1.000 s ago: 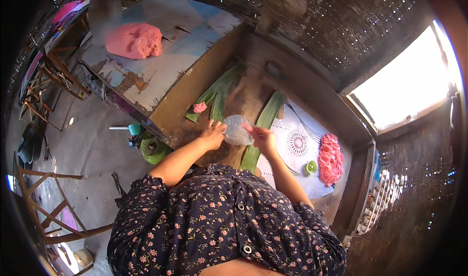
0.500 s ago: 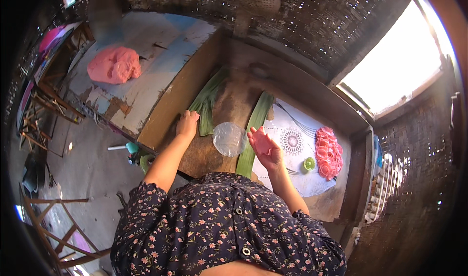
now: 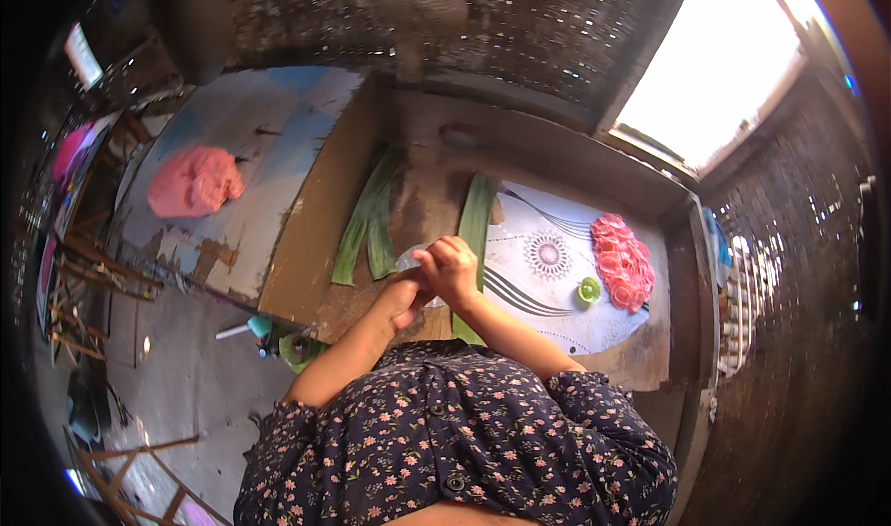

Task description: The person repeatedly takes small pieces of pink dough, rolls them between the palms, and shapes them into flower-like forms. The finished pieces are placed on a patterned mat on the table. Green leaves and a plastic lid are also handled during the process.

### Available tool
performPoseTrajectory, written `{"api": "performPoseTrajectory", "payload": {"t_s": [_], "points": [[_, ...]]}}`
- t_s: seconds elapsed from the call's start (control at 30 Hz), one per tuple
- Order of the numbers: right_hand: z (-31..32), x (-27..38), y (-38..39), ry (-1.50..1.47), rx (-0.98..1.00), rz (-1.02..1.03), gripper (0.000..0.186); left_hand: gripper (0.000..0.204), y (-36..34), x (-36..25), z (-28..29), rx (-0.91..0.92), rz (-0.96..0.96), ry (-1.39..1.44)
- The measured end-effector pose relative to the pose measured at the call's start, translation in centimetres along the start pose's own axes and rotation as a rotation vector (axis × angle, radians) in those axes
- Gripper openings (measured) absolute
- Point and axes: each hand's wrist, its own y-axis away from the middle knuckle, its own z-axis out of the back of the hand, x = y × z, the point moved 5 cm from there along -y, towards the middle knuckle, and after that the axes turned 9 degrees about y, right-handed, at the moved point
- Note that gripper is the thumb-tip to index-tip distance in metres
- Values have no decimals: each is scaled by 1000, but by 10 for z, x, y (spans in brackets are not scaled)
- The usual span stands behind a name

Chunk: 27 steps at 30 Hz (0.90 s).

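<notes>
My left hand [image 3: 401, 303] and my right hand [image 3: 448, 272] meet over a clear round sheet [image 3: 410, 259] on the worn wooden surface. The right hand is on top, fingers curled against the left, whose fingers are mostly hidden; whatever lies between them is out of sight. Split green leaves [image 3: 355, 238] lie to the left, and a long leaf strip [image 3: 473, 205] runs beside the hands at right. Further right, a patterned white sheet [image 3: 520, 215] bears a pile of pink discs [image 3: 623, 266] and a small green cup-like object [image 3: 588, 292].
A peeling raised tabletop [image 3: 269, 108] at left holds a pink dough mass [image 3: 193, 181]. A wooden back ledge [image 3: 557, 155] borders the work area below woven walls and a bright window [image 3: 705, 62]. Wooden stands [image 3: 88, 266] and green containers [image 3: 297, 348] sit low at left.
My hands, apart half a second ago with pink material in the right palm, have come together over the clear sheet. The small pink lump on the left leaves earlier is gone. The view has shifted.
</notes>
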Motion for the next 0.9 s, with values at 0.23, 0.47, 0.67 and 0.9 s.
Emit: {"api": "performPoseTrajectory", "payload": {"t_s": [0.23,0.47,0.67,0.9], "points": [[-7,-15,-1,-3,46,-187,51,15,3,2,-3,-71,11,-186],[-14,-113,24,-1049,190,-1301,58,26,-23,-28,52,-118,-340,-922],[0,-120,35,-1450,364,-1068,21,56,-36,-62,123,-589,-643,-1785],[36,-71,16,-1706,224,-864,15,70,-37,-78,76,-471,-887,-1506]]}}
